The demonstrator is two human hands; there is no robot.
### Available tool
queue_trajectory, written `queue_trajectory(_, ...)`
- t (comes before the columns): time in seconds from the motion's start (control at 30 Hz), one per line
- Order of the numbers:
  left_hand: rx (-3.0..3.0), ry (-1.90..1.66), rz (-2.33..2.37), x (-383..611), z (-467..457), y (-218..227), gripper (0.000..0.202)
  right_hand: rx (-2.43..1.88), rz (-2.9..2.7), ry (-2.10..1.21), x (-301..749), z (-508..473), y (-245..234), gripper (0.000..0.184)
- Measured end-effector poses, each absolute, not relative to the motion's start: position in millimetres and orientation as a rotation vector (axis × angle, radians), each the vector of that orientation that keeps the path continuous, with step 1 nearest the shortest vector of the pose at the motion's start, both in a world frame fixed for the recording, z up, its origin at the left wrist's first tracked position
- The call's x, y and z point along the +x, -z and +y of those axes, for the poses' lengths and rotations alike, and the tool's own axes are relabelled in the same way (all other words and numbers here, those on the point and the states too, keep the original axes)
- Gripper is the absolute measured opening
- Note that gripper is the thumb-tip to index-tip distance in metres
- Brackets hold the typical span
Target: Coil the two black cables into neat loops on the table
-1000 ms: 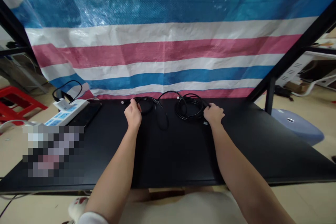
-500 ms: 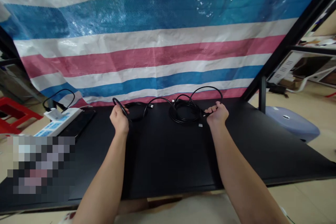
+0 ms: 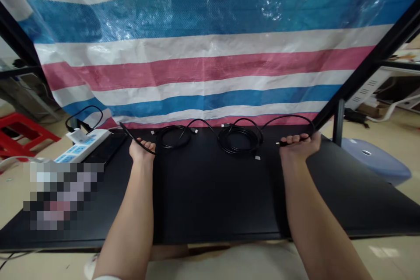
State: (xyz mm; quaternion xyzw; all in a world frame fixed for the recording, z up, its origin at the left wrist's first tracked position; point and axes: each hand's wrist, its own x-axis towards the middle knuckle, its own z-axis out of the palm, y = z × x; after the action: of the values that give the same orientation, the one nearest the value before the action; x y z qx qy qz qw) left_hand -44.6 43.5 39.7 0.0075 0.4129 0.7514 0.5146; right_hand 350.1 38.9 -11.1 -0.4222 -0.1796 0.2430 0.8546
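two coils of black cable [image 3: 229, 148] sit by the tabletop [image 3: 216, 201]'s far edge; left hand [image 3: 140, 154] fingers curled round a strand [image 3: 127, 131], right hand [image 3: 299, 145] clamped on a plug end [image 3: 278, 143]. probably light, bendy, bit springy, best grabbed near the plug end.

Between the left hand [image 3: 141, 153] and right hand [image 3: 303, 146], the front of the black table [image 3: 216, 201] is open enough for a hand to pass. Farther back, a left coil [image 3: 172, 146] and right coil [image 3: 236, 151] of cable obstruct the way, with a strand [image 3: 200, 120] arching between them. A striped sheet [image 3: 203, 68] closes the back; a power strip [image 3: 75, 148] crowds the left side.
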Motion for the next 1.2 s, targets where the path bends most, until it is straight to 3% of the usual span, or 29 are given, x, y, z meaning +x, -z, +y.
queue_trajectory(0.1, -0.002, -1.793, 0.996, -36, 44, -43, 0.032, -1.092, -0.604, -0.163, 326, 42, 13, 0.052)
queue_trajectory(0.23, 0.038, -1.764, 0.890, -28, 45, -43, 0.035, -1.341, -1.005, 0.160, 297, 49, 24, 0.092)
queue_trajectory(0.3, 0.076, -1.751, 0.838, -28, 46, -42, 0.037, -1.394, -1.056, 0.253, 289, 51, 29, 0.098)
queue_trajectory(0.43, 0.164, -1.699, 0.821, -28, 46, -40, 0.040, -1.453, -0.897, 0.219, 285, 52, 28, 0.075)
queue_trajectory(0.57, 0.324, -1.674, 0.924, -24, 46, -37, 0.037, -1.272, -0.703, -0.155, 287, 49, 16, 0.045)
queue_trajectory(0.77, 0.912, -1.639, 1.407, -12, 52, -21, 0.022, -0.967, -0.678, -0.721, 283, 39, 0, 0.020)
queue_trajectory(0.93, 1.385, -1.438, 1.695, 1, 44, -16, 0.025, -0.896, -0.785, -0.958, 268, 33, -3, 0.020)
queue_trajectory(1.2, 1.599, -1.301, 1.863, 19, 32, -16, 0.032, -1.083, -1.229, -0.856, 239, 29, 7, 0.044)
